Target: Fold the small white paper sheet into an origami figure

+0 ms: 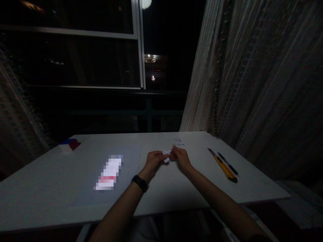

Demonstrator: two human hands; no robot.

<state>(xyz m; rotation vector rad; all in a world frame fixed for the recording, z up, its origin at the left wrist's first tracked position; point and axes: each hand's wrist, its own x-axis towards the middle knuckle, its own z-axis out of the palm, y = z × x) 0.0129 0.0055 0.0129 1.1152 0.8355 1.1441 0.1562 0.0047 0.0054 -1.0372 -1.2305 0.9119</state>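
Between my two hands is a small piece of white paper (166,160), which looks folded. My left hand (153,163), with a dark band on its wrist, pinches the paper's left side. On the other side, the fingers of my right hand (181,158) are closed on the same piece. Just beyond my right hand lie a few small white paper pieces (179,141) on the table. The dim light hides the finer folds.
On the white table (156,201), a yellow box cutter (223,166) and a dark pen (227,163) lie at the right. A blurred-out bright screen (109,173) rests on a large pale sheet (131,181) at the left. A blue, red and white block (69,144) sits at the far left corner.
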